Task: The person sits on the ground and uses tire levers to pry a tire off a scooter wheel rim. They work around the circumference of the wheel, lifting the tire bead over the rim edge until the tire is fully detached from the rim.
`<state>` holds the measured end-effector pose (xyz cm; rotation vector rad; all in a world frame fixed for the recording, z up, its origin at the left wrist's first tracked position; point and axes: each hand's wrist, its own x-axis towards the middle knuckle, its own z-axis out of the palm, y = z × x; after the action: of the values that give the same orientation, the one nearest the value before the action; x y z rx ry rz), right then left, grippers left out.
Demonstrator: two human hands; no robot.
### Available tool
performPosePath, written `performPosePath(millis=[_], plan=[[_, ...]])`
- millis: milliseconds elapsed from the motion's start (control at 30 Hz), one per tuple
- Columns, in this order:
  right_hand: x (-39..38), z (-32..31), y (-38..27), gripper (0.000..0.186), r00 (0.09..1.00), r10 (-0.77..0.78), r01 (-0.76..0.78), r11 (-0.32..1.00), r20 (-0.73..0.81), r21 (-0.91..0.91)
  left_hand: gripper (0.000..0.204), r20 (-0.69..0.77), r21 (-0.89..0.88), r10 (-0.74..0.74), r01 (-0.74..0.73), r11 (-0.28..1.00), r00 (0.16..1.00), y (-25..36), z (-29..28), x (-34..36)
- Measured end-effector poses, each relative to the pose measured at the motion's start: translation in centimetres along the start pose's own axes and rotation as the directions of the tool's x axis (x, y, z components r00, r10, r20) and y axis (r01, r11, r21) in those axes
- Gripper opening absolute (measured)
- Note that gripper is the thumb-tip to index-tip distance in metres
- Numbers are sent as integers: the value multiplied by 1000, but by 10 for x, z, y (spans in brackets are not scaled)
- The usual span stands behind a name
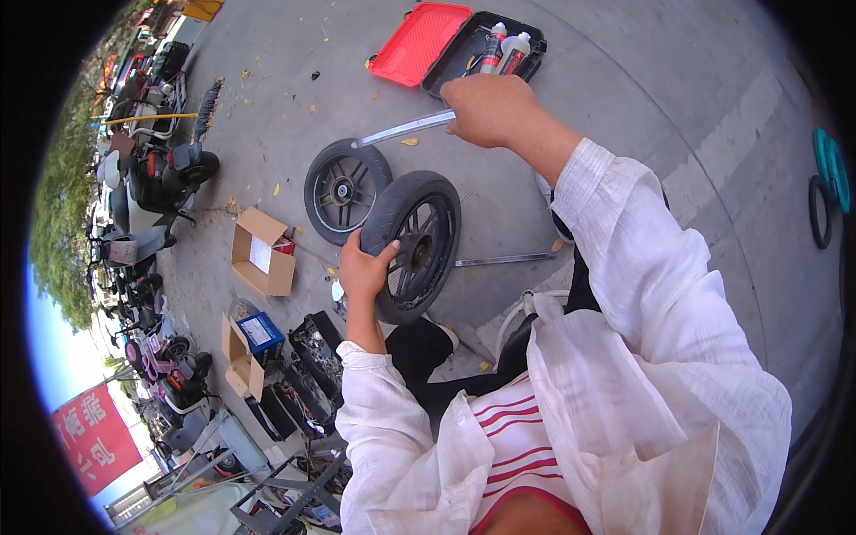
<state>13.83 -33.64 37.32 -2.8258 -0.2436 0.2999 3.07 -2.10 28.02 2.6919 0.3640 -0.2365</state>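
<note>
My left hand [361, 270] is wrapped around the tyre of a black spoked wheel [419, 253], which stands on edge in front of my knees. My right hand [493, 109] is closed around one end of a long flat silver tyre lever [403, 129]. The lever points left, its free end over the upper part of a second black wheel [342, 190]. That wheel lies just beyond the first, which hides part of its rim. Another metal bar [504, 260] rests on the ground to the right of the upright wheel.
An opened red and black toolbox [419, 45] with bottles [514, 53] lies ahead. Open cardboard boxes [276, 272] and a black tool tray [317, 355] are at left. Parked scooters [160, 183] and a broom [207, 111] stand farther left. Loose tyres [820, 212] lie far right.
</note>
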Motion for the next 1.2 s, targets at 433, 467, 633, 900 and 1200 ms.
performPosePath(millis=[433,467,633,900,1200], plan=[[-15,-2,-1,28,986,-165,165,986,-13,-28,85,-135,34,189,-186,982,973,-18,11,0],[-17,-3,-2,28,983,-179,180,982,33,-48,85,-129,39,183,-179,983,975,-26,15,5],[-36,-1,-9,25,957,-224,252,956,182,-151,81,-61,-34,120,-122,992,991,-34,14,21],[-32,13,-26,22,937,-287,322,930,198,-175,69,-73,0,158,-158,987,985,-23,15,21],[-25,25,-63,17,910,-346,396,888,227,-235,68,-106,-7,192,-194,981,976,-31,20,25]])
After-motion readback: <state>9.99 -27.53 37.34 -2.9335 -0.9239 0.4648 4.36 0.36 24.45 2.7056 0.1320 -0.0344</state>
